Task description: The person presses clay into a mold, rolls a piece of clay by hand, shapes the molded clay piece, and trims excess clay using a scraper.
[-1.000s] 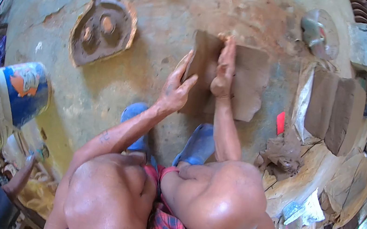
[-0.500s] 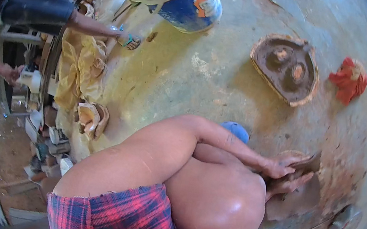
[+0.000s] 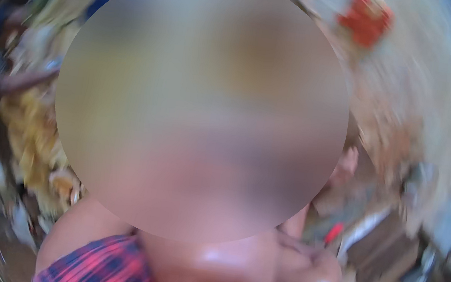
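Observation:
A large blurred disc covers the middle of the head view and hides most of my arms and hands. At the disc's right edge a few fingers show, apparently of my right hand (image 3: pixel 346 165); they are smeared, so their grip is unclear. Beside these fingers lies a flat grey-brown sheet (image 3: pixel 371 164), like wet clay, on the floor. A dark brown edge (image 3: pixel 352 130) shows just above them, its kind unclear. My left hand is hidden behind the disc.
A crumpled red cloth (image 3: pixel 366 19) lies on the floor at the far right. Brown boards (image 3: pixel 387 244) stand low right, near a small red object (image 3: pixel 333 233). At left are a yellow sheet (image 3: pixel 34 149), a broken-looking shell piece (image 3: pixel 64 183) and another person's limb (image 3: pixel 29 81).
The whole view has swung and blurred, and the red cloth now sits higher and further left. The clay-filled mould and both my hands were plain before; now they are mostly hidden.

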A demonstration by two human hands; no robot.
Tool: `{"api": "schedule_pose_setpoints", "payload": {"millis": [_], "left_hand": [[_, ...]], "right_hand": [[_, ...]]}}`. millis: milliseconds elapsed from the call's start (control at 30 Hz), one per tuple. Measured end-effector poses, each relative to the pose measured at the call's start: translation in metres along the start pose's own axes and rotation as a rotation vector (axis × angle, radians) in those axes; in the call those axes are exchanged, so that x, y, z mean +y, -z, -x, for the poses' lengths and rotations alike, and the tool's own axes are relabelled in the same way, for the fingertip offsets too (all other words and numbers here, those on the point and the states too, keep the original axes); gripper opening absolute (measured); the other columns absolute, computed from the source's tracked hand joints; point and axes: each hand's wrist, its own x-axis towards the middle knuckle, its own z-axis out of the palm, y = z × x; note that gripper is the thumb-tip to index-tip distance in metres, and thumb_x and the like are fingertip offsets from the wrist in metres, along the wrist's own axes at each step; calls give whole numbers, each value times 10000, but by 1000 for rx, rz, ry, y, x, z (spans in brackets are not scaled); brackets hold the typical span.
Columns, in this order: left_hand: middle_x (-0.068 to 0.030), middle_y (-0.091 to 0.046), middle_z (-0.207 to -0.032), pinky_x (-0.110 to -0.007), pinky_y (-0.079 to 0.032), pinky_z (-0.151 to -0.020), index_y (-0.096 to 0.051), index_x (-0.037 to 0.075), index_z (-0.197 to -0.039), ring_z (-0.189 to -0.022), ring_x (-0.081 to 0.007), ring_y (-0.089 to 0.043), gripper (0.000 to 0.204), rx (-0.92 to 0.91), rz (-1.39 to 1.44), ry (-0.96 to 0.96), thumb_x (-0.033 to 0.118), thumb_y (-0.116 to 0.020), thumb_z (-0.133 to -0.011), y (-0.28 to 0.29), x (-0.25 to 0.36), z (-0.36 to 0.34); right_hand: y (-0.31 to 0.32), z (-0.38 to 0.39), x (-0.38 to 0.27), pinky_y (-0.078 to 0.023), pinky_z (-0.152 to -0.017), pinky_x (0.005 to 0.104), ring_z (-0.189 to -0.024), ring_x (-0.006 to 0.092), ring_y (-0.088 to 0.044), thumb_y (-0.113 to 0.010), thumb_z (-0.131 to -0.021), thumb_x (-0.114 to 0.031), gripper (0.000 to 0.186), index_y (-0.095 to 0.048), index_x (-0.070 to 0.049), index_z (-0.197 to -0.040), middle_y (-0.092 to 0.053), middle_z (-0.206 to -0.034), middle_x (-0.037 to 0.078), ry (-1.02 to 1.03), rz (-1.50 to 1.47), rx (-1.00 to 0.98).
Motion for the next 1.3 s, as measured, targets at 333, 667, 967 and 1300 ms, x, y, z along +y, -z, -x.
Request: {"api": "schedule_pose_setpoints", "payload": {"millis": [333, 667, 967, 1300], "left_hand": [[-275, -597, -1456, -427, -461, -1144, -515, -53, -1491, -1346, -383, -595, 677, 6, -86, 240, 213, -743, -911, 20, 20, -11], [-239, -626, -1438, -427, -484, -1119, -492, -8, -1519, -1328, -363, -620, 682, -13, -202, 335, 204, -724, -914, 29, 3, 7], [-33, -669, -1227, -298, -544, -843, -380, 101, -1622, -999, -133, -659, 575, -80, 317, 674, 357, -483, -1118, 31, -16, 32], [-18, -650, -1153, -264, -561, -797, -275, 99, -1667, -932, -89, -667, 651, -211, 494, 729, 425, -452, -1132, 44, -46, 18]], "right_hand": [[-20, 3, -16, -393, -1071, 495, -1281, 307, -576, -670, -1015, -284, 310, -641, -133, -1284, -650, -1340, 86, -109, 231, 14], [-34, 9, -25, -391, -1094, 499, -1305, 313, -563, -653, -1026, -302, 344, -639, -122, -1319, -627, -1383, 78, -172, 230, -38], [-51, -29, -38, -128, -1268, 629, -1592, 477, -158, -432, -1037, -682, 821, -328, -132, -1639, -232, -1710, 244, -160, -617, -117], [-71, -37, -22, -27, -1236, 695, -1593, 511, -83, -374, -977, -809, 1022, -236, -64, -1663, -149, -1723, 275, -488, -415, 7]]}}
